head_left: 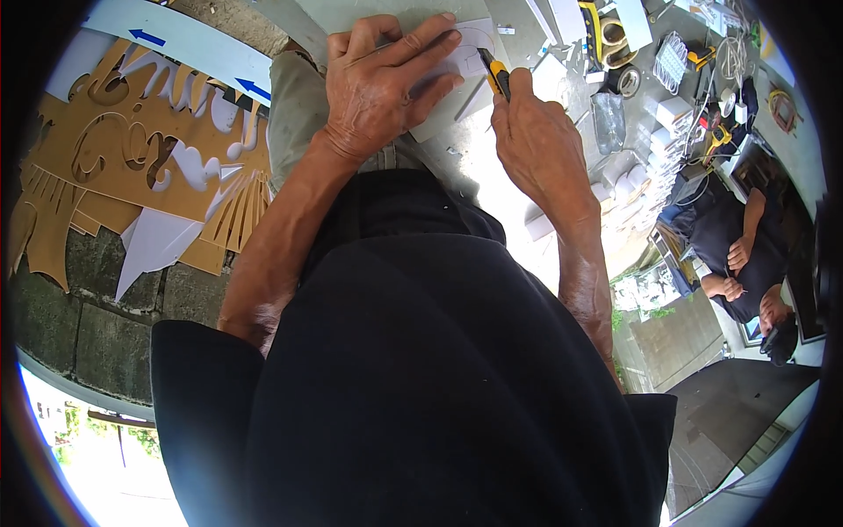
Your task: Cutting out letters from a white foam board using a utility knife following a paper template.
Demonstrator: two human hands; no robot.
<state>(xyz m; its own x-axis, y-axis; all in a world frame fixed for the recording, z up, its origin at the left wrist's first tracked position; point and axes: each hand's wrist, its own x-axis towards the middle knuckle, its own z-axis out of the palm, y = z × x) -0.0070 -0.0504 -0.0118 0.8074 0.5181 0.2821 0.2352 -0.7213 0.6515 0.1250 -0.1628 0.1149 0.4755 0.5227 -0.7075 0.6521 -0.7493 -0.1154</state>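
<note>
Cutter, yellow and black, is grasped in the right hand, its blade directed toward curved lines on a white sheet; the forward grip presumably serves fine control. Whether the blade touches the sheet cannot be told. The left hand lies palm down, fingers spread and clasping nothing, resting on the sheet, probably to prevent slipping. The sheet lies under the left fingers and beside the cutter, on a grey surface that likely gives firm backing. Well to the left of the left hand, brown boards with curved cut-outs overlap, near a white panel bearing blue arrows. Containers: to the right of the right hand lies a translucent pouch, apparently a bag, contents indistinct. Beyond it are a tape roll and a white wire-like bundle, possibly a basket, contents not identifiable. Farther right is a co-worker, both hands before the torso.
</note>
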